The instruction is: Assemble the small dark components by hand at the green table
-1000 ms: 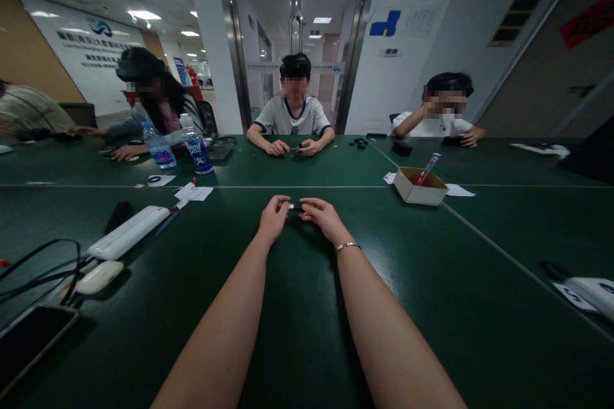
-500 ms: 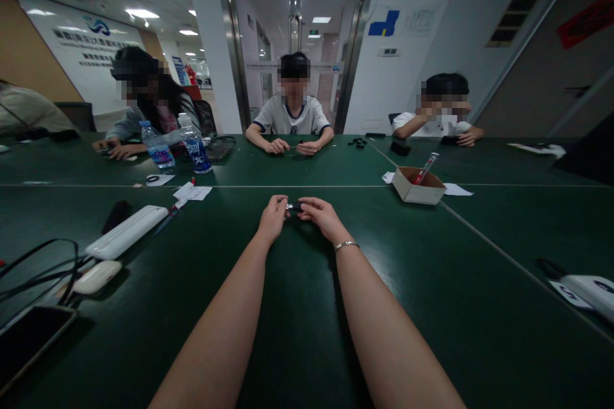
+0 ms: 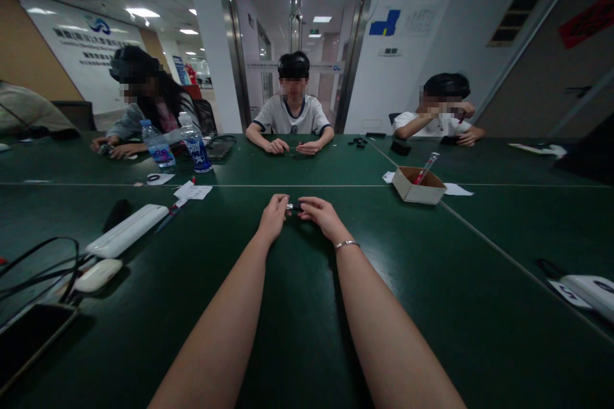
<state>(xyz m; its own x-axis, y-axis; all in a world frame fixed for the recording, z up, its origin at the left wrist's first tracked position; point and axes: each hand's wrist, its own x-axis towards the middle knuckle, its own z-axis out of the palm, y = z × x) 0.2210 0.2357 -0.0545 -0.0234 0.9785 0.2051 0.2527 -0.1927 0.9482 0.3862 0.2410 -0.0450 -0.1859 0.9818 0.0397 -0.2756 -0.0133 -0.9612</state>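
Between my two hands, just above the green table, is a small black piece with a shiny silver end. Its exact kind is too small to make out. My left hand pinches the silver end at the left, thumb and fingers closed. On the black end at the right, my right hand is closed with its fingertips; a metal bracelet circles that wrist. Fingers hide both ends, so I cannot tell whether it is one piece or two joined.
Left lie a white power bank, a white case, cables and a phone. Two bottles stand farther back. An open box holding a red-and-clear stick is at right. Several people sit around the table, one person directly opposite.
My hands and the small piece stay in practically the same place. At the far right, a person's raised hand has shifted slightly.
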